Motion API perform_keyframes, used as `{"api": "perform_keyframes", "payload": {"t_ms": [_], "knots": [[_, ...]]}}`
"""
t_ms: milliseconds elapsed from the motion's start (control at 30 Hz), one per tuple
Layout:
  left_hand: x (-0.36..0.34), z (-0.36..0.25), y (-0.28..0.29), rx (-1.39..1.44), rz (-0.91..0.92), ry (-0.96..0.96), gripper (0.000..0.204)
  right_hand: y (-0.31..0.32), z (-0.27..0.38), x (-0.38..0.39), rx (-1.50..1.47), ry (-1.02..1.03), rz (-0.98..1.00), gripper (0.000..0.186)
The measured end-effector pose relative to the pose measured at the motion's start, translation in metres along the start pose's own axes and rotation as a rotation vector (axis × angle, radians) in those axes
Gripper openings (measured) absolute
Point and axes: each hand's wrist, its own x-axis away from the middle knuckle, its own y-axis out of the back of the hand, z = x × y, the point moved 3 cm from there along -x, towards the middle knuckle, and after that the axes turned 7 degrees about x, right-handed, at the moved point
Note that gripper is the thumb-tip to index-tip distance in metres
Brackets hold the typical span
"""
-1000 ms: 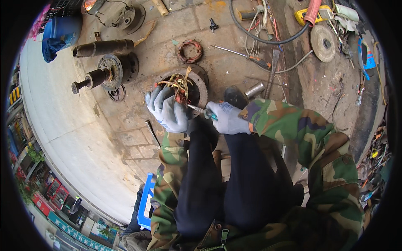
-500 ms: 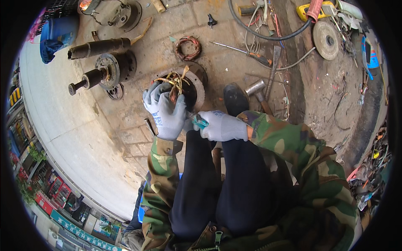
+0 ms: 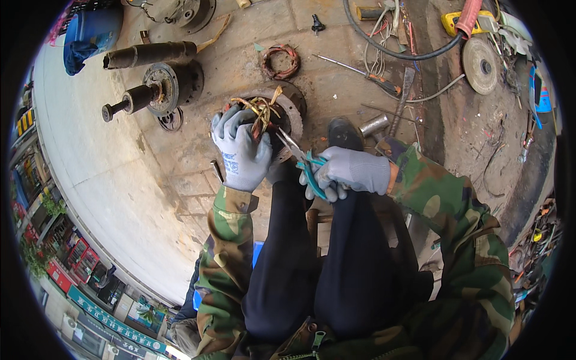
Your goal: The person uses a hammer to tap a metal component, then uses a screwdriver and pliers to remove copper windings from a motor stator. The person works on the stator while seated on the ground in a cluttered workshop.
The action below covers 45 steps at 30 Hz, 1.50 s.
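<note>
My left hand (image 3: pixel 241 147), in a grey-white glove, is closed at the left side of a round motor housing (image 3: pixel 293 117). Its fingers and thumb are around a bundle of wires (image 3: pixel 261 111) rising from the housing's opening; the fingertips are partly hidden. Gripped in my gloved right hand (image 3: pixel 351 171) is a pair of long-nose pliers (image 3: pixel 309 175) with teal handles. The handles are spread, and the metal jaws point up and left toward the wires over the housing's rim. Whether the jaws touch a wire I cannot tell.
Beyond the housing lies a ring of copper wire (image 3: pixel 281 62). A screwdriver (image 3: pixel 383 84), a hammer (image 3: pixel 375 125) and a grinding disc (image 3: pixel 480 66) lie to the right. At the left are a motor part with a shaft (image 3: pixel 163 90), a dark tube (image 3: pixel 150 54) and a blue bucket (image 3: pixel 96 27).
My right hand has moved right, away from the left hand, and the pliers now show fully with their handles spread. My left hand stays at the wires. The whole view has shifted slightly.
</note>
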Motion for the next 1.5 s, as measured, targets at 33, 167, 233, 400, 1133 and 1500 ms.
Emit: {"api": "perform_keyframes", "payload": {"t_ms": [33, 167, 233, 400, 1133, 1500], "knots": [[0.0, 0.001, 0.0, 0.002, 0.0, -0.007, 0.035, -0.002, 0.0, -0.002, 0.018, -0.05, 0.002, 0.03], [0.001, 0.003, 0.0, 0.033, -0.005, -0.012, 0.033, -0.005, 0.001, -0.003, -0.05, -0.074, 0.015, 0.024], [0.002, 0.004, 0.0, 0.048, -0.006, -0.002, 0.032, -0.004, 0.003, -0.006, -0.135, -0.059, 0.047, 0.022], [0.001, 0.005, 0.0, 0.049, -0.011, -0.018, 0.032, 0.005, 0.003, -0.029, -0.223, -0.02, 0.112, 0.02], [0.009, 0.005, -0.004, 0.093, -0.131, -0.059, 0.031, 0.012, -0.002, -0.037, 0.668, 0.078, -0.493, 0.022], [0.011, 0.007, -0.009, 0.065, -0.2, -0.034, 0.031, 0.002, -0.003, -0.03, 0.778, 0.225, -0.65, 0.024]]}}
